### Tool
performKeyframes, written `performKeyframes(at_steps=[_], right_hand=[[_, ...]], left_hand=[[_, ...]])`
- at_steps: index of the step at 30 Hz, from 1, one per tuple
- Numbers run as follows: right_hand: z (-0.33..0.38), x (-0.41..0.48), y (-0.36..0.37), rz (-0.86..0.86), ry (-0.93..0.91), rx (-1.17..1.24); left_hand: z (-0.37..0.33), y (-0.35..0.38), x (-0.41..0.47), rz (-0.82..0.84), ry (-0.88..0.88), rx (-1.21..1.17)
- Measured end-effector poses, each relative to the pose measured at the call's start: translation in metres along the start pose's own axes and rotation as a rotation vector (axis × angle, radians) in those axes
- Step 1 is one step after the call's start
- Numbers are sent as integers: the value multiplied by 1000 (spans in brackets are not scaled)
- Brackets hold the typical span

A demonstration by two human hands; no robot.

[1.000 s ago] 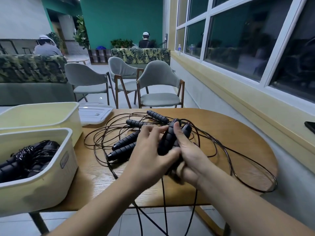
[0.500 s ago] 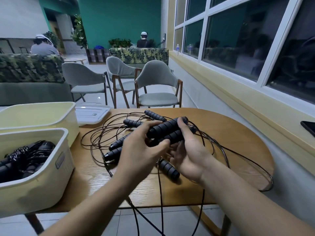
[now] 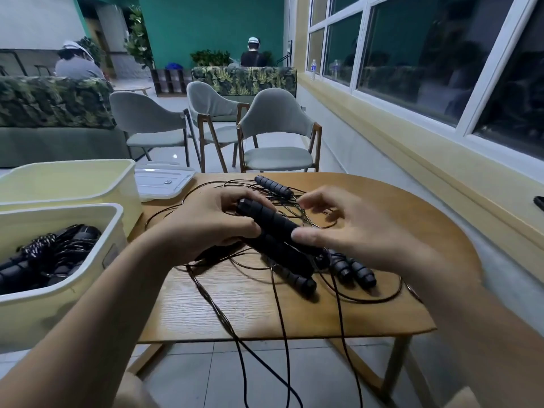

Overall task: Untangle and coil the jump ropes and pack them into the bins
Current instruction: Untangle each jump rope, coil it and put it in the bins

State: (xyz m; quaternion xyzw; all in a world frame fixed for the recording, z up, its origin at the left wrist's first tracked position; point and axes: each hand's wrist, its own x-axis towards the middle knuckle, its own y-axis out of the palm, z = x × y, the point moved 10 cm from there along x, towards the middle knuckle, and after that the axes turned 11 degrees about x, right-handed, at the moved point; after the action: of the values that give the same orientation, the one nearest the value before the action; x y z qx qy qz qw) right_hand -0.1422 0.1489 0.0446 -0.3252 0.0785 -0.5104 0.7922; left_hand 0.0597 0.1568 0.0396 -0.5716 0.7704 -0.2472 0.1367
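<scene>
My left hand (image 3: 212,222) grips a pair of black ribbed jump-rope handles (image 3: 269,222) just above the wooden table (image 3: 235,307). To their right, my right hand (image 3: 347,228) hovers with fingers spread, its thumb tip touching the handles. More black handles (image 3: 357,270) lie on the table under my hands, and one handle (image 3: 273,185) lies farther back. Thin black cords (image 3: 279,334) loop in a tangle over the table and hang off its front edge. The near cream bin (image 3: 88,278) at left holds coiled ropes (image 3: 50,254).
A second cream bin (image 3: 73,184) stands behind the first, with a white lid (image 3: 163,184) beside it. Grey chairs (image 3: 276,136) stand behind the table. A window ledge runs along the right with a dark object (image 3: 538,203) on it. People sit far back.
The handles came down from upright to lying low over the table in my left hand. My right hand let go of them and opened, fingers spread.
</scene>
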Motion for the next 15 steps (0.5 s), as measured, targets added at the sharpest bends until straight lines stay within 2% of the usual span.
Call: performKeyframes(at_steps=[2,4,7,11,15], right_hand=[[-10,-2,29,228,81,50],[-12,-5,44,331,110,108],[-7,-4,45,337,116,249],[1,-8,53,433,160,592],[8,-4,45,318,130,844]], left_hand=[[-4,6,1,55,19,14],[-9,10,3,77,45,15],[-15,9,7,48,78,-49],[-14,9,17,-1,100,-221],[-19,10,22,-141,164,-479]])
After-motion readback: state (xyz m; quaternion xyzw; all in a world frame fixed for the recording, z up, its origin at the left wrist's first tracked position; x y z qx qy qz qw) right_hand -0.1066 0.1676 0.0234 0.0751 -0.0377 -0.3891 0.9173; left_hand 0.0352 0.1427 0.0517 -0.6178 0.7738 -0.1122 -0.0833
